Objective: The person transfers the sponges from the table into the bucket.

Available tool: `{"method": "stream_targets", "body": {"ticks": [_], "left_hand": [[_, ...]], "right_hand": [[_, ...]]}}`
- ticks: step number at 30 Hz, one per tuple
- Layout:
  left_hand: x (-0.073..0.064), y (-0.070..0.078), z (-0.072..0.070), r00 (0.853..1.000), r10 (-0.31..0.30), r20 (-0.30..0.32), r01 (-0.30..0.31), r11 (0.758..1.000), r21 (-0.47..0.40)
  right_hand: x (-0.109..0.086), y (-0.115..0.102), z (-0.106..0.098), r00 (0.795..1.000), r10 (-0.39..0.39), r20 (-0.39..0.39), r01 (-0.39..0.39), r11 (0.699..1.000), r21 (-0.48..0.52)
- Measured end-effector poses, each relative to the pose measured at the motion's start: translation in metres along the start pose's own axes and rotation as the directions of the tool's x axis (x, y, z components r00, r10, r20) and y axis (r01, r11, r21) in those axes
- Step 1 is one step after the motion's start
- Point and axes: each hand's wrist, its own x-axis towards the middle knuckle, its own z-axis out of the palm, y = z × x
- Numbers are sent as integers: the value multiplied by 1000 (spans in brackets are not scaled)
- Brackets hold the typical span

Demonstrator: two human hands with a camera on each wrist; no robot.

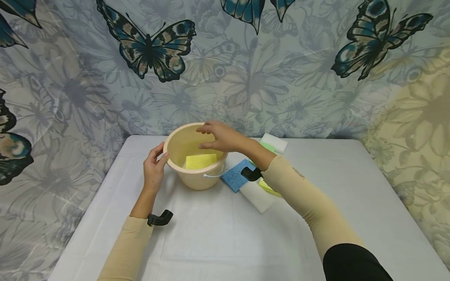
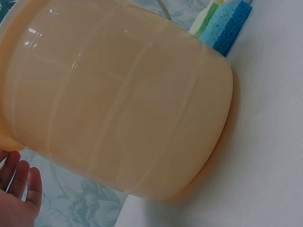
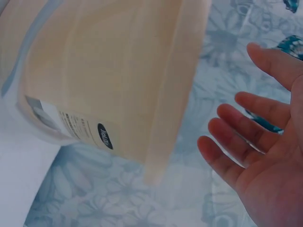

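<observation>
A cream plastic bucket (image 1: 197, 181) stands on the table with its wire handle hanging at the front right. Inside it lies a yellow sponge (image 1: 201, 161). My left hand (image 1: 154, 169) is at the bucket's left rim, thumb and fingertips right at the edge; in the left wrist view its fingers (image 2: 18, 179) are loosely bent beside the rim. Over the bucket's right side reaches my right hand (image 1: 221, 136), empty, thumb and fingers spread apart. The right wrist view shows those fingers (image 3: 225, 163) above the rim, with a label (image 3: 78, 125) on the bucket wall.
Right of the bucket, partly under my right forearm, lie a blue sponge (image 1: 236, 176), a white sponge (image 1: 258, 196), a yellow sponge (image 1: 268, 188), a green sponge (image 1: 268, 146) and another white sponge (image 1: 275, 142). A butterfly-patterned cloth (image 1: 253, 82) hangs behind the white-covered table (image 1: 218, 242).
</observation>
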Motion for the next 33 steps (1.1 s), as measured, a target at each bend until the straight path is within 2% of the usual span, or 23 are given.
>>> {"method": "stream_targets", "body": {"ticks": [13,18,27,33], "left_hand": [[-1,0,0,1000,-5,-3,5,1000,8],[-1,1,1,1000,2,-5,-2,1000,9],[0,0,1,1000,-12,2,12,1000,18],[0,0,1,1000,0,-1,0,1000,10]], "right_hand": [[-37,8,-4,994,-26,-108,32,998,60],[-53,14,-3,990,-20,-138,28,998,50],[-88,27,4,980,48,-192,-37,997,61],[-103,36,12,979,79,-185,-71,996,53]]}}
